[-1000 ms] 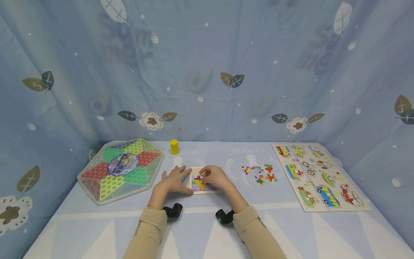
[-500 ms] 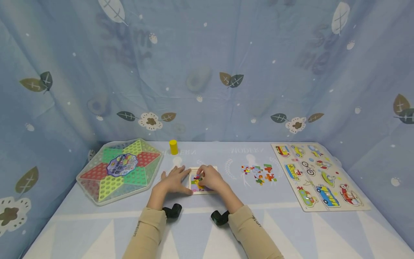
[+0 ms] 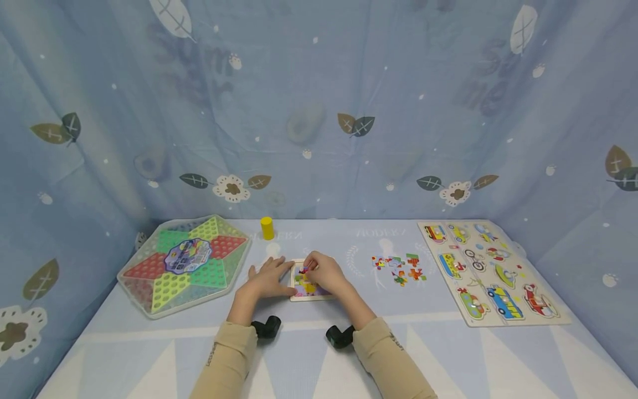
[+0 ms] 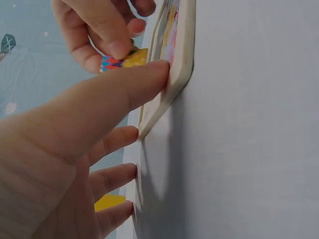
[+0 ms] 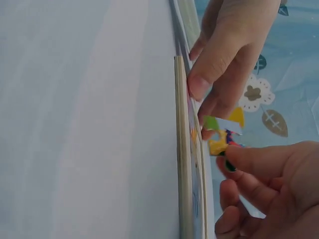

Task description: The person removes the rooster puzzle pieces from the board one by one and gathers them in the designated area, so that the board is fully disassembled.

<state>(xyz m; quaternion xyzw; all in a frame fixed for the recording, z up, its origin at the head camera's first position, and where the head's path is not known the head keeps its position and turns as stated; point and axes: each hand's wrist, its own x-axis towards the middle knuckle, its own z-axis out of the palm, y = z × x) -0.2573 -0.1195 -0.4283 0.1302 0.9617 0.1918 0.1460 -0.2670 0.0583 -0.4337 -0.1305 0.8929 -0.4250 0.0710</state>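
A small jigsaw puzzle in a wooden frame lies on the table between the hands, part of its picture showing yellow and purple. My left hand rests at its left side with fingers spread, the thumb on the frame's edge. Over the frame, my right hand pinches a jigsaw piece between thumb and fingers. This piece is yellow, green, blue and red, and it is held above the frame in both wrist views. The right hand covers the frame's right part in the head view.
Several loose jigsaw pieces lie to the right. Beyond them is a wooden vehicle peg board. A star-patterned Chinese checkers board lies at the left, and a yellow cylinder stands behind the left hand.
Since a second ago my right hand has shifted a little left over the puzzle frame, still pinching the piece. The left hand has stayed in place.
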